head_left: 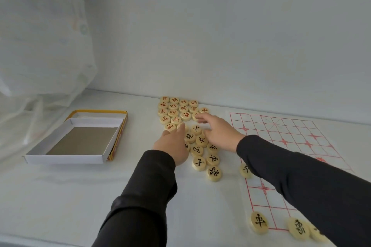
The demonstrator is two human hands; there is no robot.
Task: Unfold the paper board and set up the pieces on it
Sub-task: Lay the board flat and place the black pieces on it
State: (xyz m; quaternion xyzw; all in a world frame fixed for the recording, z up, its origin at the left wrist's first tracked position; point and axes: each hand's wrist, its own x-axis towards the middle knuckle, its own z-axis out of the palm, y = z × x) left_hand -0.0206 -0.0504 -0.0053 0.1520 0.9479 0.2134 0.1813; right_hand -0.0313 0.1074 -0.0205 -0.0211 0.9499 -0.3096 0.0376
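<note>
Already the paper board [291, 132] is lying unfolded at three o'clock; I'm seeing the left hand [172, 146] and right hand [218, 130], both loose-fingered, reaching into unplaced xiangqi pieces [183, 108] at twelve.

A near piece [259, 222], well short of the right hand [217, 130], bears black 車, as does a middle piece [213, 159] beside its wrist. A far piece [204, 109] past its fingertips shows red 車.
</note>
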